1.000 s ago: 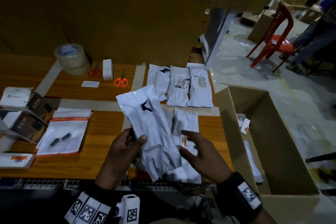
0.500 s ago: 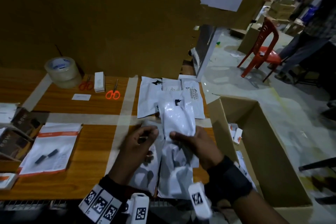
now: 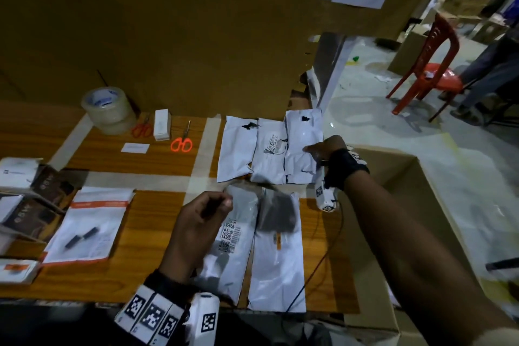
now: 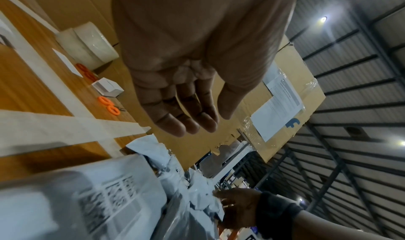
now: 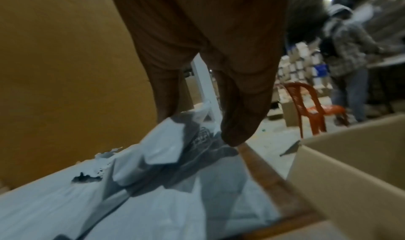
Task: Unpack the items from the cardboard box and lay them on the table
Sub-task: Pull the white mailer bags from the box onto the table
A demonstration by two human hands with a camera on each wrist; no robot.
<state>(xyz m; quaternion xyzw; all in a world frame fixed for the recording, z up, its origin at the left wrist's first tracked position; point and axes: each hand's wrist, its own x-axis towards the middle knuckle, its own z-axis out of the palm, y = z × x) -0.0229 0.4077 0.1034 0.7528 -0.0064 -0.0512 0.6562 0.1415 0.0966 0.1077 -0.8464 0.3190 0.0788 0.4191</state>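
— Cardboard box (image 3: 438, 205) first: what do you see inside it?

— It stands open-topped at your right, tight against the table's (image 3: 146, 222) right edge. Your right forearm covers most of its inside, so you cannot tell its contents from the head view.

— And what lies on the table?

— Three white poly mailers sit in a far row, side by side with edges overlapping: the left mailer (image 3: 237, 149), the middle mailer (image 3: 271, 157) with a barcode label, and the right mailer (image 3: 303, 149). Two more lie nearer you: the labelled near mailer (image 3: 233, 244) and the plain near mailer (image 3: 278, 261), almost touching along their long sides.

— Your hands?

— Your right hand (image 3: 325, 149) reaches over the far row, thumb and fingers spread, fingertips on the right mailer's crinkled film; no pinch shows. Your left hand (image 3: 196, 227) hovers above the labelled near mailer, fingers loosely bent, holding nothing.

— Room to move?

— The right mailer reaches almost to the table's right edge, beside the box wall. Bare wood shows left of the near mailers, up to a white document pouch (image 3: 92, 222) with an orange stripe. At the back sit a clear tape roll (image 3: 108, 109), a small white carton (image 3: 162, 124) and orange-handled scissors (image 3: 182, 140).

— Surfaces?

— Glossy wrinkled plastic on wood grain, crossed by pale tape strips (image 3: 200, 154); a brown cardboard sheet (image 3: 168, 22) rises behind.
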